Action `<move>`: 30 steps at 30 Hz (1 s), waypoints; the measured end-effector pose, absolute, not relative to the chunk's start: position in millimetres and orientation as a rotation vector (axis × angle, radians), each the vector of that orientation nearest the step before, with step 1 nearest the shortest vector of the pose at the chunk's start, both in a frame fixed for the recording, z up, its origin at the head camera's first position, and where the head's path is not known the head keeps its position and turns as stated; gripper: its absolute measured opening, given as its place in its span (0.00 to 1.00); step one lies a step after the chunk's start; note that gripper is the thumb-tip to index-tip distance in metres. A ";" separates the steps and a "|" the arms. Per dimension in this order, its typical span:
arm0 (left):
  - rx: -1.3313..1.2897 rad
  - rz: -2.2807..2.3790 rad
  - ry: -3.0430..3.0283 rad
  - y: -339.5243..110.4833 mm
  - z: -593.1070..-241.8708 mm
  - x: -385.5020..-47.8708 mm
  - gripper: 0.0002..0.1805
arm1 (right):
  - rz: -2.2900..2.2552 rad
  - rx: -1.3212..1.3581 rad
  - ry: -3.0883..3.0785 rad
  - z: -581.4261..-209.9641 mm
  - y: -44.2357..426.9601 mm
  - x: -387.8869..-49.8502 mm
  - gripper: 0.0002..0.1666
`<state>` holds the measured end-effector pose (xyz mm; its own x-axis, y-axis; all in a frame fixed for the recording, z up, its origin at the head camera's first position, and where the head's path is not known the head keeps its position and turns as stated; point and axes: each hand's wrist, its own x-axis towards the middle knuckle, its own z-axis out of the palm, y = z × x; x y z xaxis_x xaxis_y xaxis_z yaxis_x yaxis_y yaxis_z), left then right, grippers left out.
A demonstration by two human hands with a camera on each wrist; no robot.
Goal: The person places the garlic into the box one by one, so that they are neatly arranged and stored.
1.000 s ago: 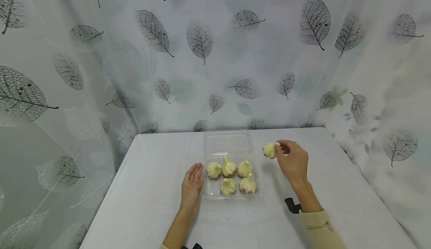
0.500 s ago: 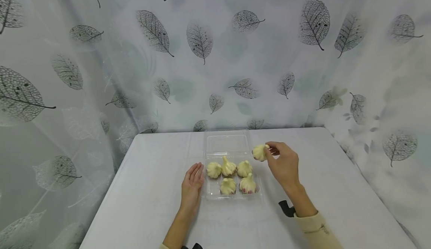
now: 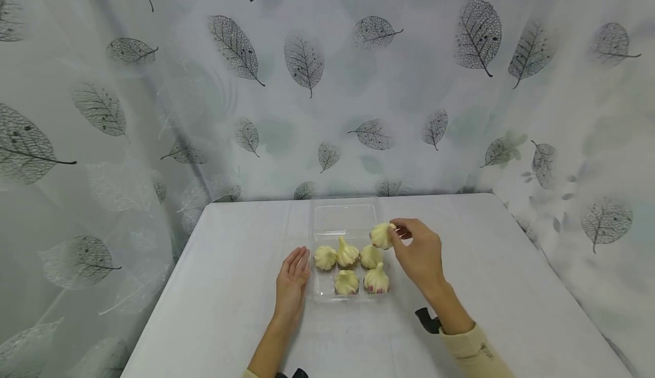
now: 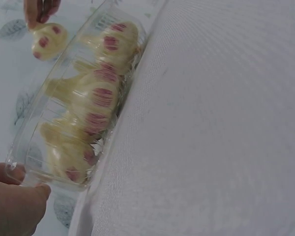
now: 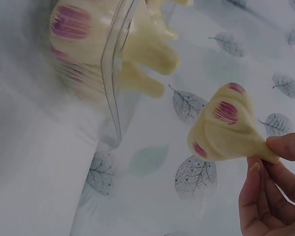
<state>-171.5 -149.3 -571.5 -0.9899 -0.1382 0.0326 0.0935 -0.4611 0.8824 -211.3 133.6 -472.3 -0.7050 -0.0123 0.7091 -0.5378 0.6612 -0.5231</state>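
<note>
A clear plastic box with its lid folded back sits on the table and holds several garlic bulbs. My left hand rests its fingers, fairly straight, against the box's left wall; the left wrist view shows the fingertips touching a box corner. My right hand pinches another garlic bulb by its stem between thumb and fingertips. This bulb hangs over the back right of the box, apart from it in the right wrist view, its purple-streaked base turned away from the hand.
A white cloth covers the table. Behind it and at both sides hangs a leaf-printed curtain. A black strap piece sits at the right wrist.
My right hand has carried the garlic bulb leftward, from beside the box to over its back right part. The left hand and the box have stayed in place.
</note>
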 end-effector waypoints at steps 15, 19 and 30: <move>0.053 -2.586 -1.536 -149.3 -571.7 -171.6 0.35 | 0.968 0.501 -2.201 -469.3 115.9 -204.8 0.13; 0.059 -2.580 -1.539 -149.4 -571.4 -170.7 0.35 | 0.969 0.545 -2.185 -467.2 111.1 -203.4 0.12; 0.074 -2.575 -1.549 -149.0 -570.7 -170.6 0.34 | 0.989 0.590 -2.198 -468.2 97.5 -198.2 0.13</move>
